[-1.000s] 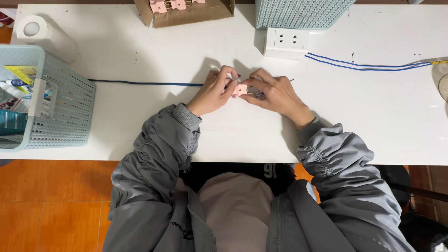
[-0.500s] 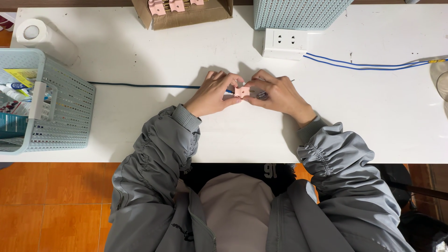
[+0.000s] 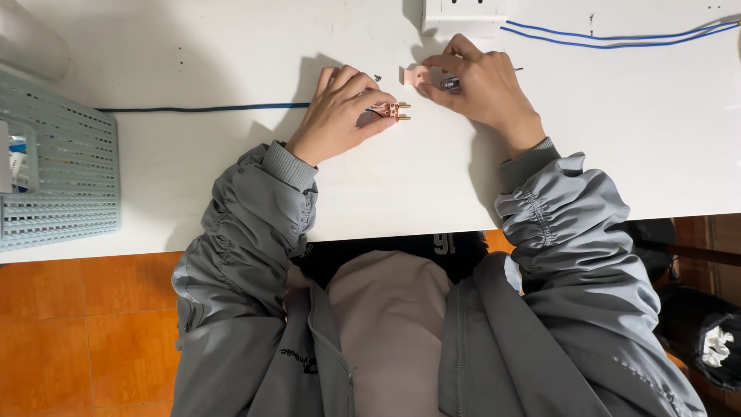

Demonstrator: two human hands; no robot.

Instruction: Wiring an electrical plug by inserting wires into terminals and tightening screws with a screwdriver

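Plug parts, small and pink, are held apart near the far edge of the white worktop [image 3: 401, 185].

A pink plug half with two brass pins [image 3: 395, 112] is pinched in the fingers of the left hand [image 3: 343, 108]. A flat pink cover piece [image 3: 417, 75] is touched by the right hand [image 3: 478, 85], whose fingers are closed on a small dark tool [image 3: 451, 83]. A blue cable [image 3: 201, 108] runs toward the left edge, beside a mesh basket [image 3: 58, 193].
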